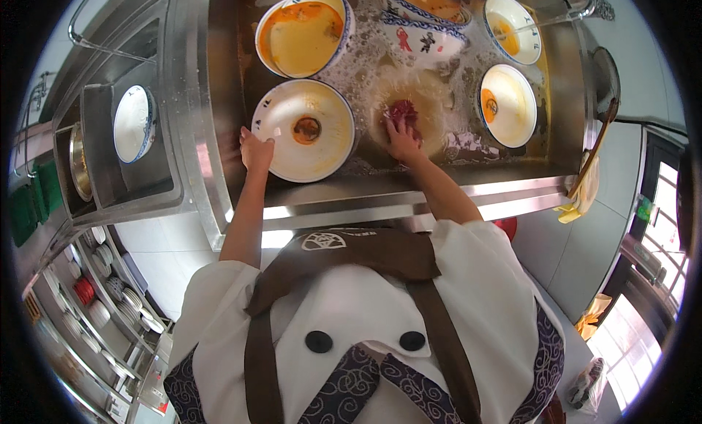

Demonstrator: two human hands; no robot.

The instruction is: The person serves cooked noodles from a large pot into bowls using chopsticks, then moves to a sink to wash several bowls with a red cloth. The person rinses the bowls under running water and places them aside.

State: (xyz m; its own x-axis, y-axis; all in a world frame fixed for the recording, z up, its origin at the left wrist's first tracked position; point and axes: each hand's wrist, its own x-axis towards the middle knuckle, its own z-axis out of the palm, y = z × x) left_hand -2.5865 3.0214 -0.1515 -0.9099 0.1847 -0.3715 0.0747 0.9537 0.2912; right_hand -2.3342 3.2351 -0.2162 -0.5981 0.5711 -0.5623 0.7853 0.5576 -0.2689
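My left hand [256, 152] grips the left rim of a white bowl [334, 128] with a blue edge, thumb over the inside. This bowl is tilted towards me and has a brown-orange residue spot at its centre. My right hand [405, 140] is closed around a dark red scrubbing cloth [403, 112] at the surface of the sudsy water [362, 100]. A pale round patch surrounds the cloth; whether that is a sunken bowl or stirred water I cannot tell. Both hands are inside a large stainless steel sink [565, 95].
Stacked bowls with orange liquid [301, 37] stand back left, patterned bowls [428, 43] back centre. Two soiled bowls [507, 106] [515, 32] lie at right, the farther under running water. A white bowl [131, 125] sits in the left sink [164, 172]. A wooden-handled tool [595, 147] leans right.
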